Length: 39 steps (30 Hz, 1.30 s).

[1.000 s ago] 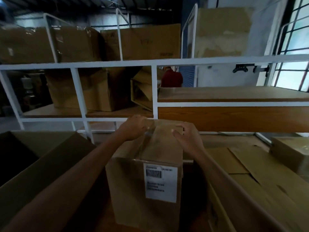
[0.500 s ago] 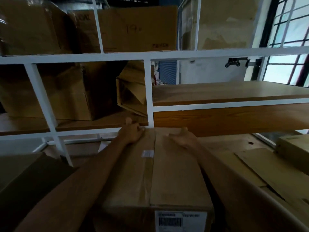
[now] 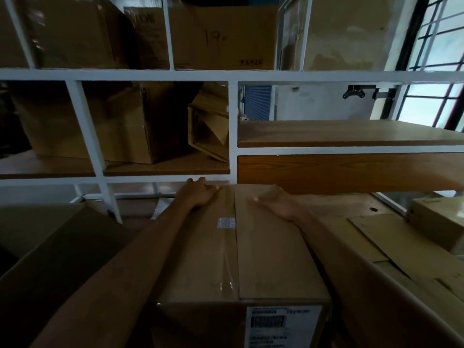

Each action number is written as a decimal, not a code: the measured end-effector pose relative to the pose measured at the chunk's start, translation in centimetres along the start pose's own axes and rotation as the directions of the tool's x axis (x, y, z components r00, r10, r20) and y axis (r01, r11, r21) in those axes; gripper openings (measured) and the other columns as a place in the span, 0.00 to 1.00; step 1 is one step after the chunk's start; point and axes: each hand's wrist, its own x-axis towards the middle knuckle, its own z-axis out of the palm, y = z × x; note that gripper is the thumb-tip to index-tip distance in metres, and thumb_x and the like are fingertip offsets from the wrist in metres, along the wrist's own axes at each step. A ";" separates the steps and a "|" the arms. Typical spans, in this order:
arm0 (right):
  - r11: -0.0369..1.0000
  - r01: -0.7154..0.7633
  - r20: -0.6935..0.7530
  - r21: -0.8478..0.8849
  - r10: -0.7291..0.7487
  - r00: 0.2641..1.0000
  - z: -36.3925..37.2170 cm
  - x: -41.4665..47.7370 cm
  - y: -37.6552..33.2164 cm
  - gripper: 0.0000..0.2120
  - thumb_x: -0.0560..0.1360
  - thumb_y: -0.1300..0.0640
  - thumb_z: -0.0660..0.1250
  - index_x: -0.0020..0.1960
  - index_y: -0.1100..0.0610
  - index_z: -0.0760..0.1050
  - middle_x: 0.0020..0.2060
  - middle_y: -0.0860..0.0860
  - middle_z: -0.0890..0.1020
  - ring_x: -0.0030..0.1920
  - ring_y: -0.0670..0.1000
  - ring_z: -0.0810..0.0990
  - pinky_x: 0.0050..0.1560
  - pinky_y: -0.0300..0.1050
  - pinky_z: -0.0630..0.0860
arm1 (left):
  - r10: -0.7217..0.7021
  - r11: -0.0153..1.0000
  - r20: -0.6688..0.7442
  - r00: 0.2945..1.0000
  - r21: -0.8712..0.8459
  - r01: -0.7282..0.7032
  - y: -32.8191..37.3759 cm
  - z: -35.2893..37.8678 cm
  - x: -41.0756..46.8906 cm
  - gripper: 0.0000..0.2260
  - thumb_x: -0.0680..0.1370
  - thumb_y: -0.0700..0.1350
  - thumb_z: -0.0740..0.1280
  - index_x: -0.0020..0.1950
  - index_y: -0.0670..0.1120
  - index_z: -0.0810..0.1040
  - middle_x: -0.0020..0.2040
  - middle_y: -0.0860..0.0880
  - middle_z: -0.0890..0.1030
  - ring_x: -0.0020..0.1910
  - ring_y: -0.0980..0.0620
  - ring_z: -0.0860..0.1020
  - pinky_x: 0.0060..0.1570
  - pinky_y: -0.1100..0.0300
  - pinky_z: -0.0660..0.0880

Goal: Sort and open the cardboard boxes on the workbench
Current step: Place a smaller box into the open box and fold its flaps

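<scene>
1. Brown cardboard made up the taped box (image 3: 251, 259); it sat sealed in the middle of the workbench (image 3: 339, 202), its labelled end toward the near edge, its other end close under the white shelf frame (image 3: 233, 136).
2. Its long axis ran straight away from the person; the tape seam (image 3: 234, 247) followed that line; both hands sat at the far end.
3. Left hand (image 3: 198, 194) lay at the far left corner, fingers curled over the far edge, gripping it; right hand (image 3: 278, 205) lay on the far right edge, thumb flat on top, fingers hidden down the side, so I could not tell whether it gripped or only pressed.
4. By my judgement the seam lay between the hands, about equally near to each; opening would likely begin there; an open box (image 3: 62, 247) stood just beside on the left, flattened cardboard (image 3: 376, 242) on the right.
</scene>
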 end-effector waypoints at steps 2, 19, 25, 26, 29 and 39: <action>0.997 0.027 -0.019 0.076 -0.026 0.999 0.1 -1.7 0.2 0.28 0.74 0.40 0.69 0.68 0.52 0.68 0.67 0.51 0.72 0.55 0.46 0.75 0.49 0.41 0.70 | -0.041 0.999 -0.018 0.999 -0.009 0.041 0.1 -0.6 -2.4 0.28 0.80 0.63 0.56 0.75 0.47 0.65 0.74 0.40 0.65 0.71 0.39 0.67 0.69 0.44 0.65; 0.986 0.064 -0.191 0.152 -0.035 0.981 -1.6 -18.5 -1.2 0.45 0.58 0.26 0.71 0.68 0.51 0.70 0.58 0.49 0.79 0.54 0.51 0.79 0.56 0.57 0.78 | 0.020 0.999 -0.302 0.953 -0.026 -0.029 3.5 -5.6 -20.7 0.22 0.80 0.63 0.58 0.58 0.46 0.76 0.55 0.44 0.79 0.52 0.46 0.78 0.53 0.49 0.75; 0.944 0.253 -0.385 0.213 -0.157 0.910 -3.1 -22.2 -4.0 0.48 0.64 0.40 0.79 0.75 0.52 0.58 0.60 0.47 0.74 0.55 0.48 0.75 0.46 0.43 0.75 | 0.042 0.964 -0.609 0.792 -0.183 -0.192 6.6 -9.8 -26.0 0.16 0.82 0.58 0.57 0.56 0.46 0.73 0.52 0.50 0.69 0.46 0.53 0.72 0.46 0.56 0.68; 0.935 0.278 -0.406 0.221 -0.171 0.898 -2.9 -22.7 -4.4 0.50 0.63 0.43 0.80 0.76 0.51 0.56 0.62 0.49 0.74 0.57 0.49 0.76 0.47 0.44 0.77 | 0.023 0.954 -0.644 0.765 -0.215 -0.210 6.8 -10.1 -26.6 0.15 0.82 0.57 0.58 0.57 0.45 0.72 0.53 0.50 0.67 0.46 0.54 0.71 0.46 0.56 0.67; 0.923 0.306 -0.426 0.236 -0.185 0.886 -1.3 -23.8 -4.8 0.57 0.61 0.50 0.83 0.79 0.48 0.49 0.69 0.53 0.72 0.65 0.55 0.75 0.59 0.56 0.78 | -0.036 0.912 -0.687 0.726 -0.319 -0.257 6.3 -9.7 -27.9 0.14 0.82 0.55 0.59 0.56 0.45 0.72 0.53 0.50 0.67 0.48 0.52 0.71 0.48 0.56 0.67; 0.943 0.158 -0.406 0.294 -0.027 0.914 7.0 -26.2 -1.0 0.33 0.71 0.43 0.74 0.66 0.47 0.58 0.55 0.48 0.75 0.47 0.48 0.80 0.41 0.46 0.82 | -0.255 0.915 -0.469 0.846 -0.399 0.054 -1.9 -1.6 -30.3 0.11 0.78 0.48 0.67 0.58 0.45 0.75 0.59 0.45 0.74 0.50 0.51 0.76 0.50 0.56 0.76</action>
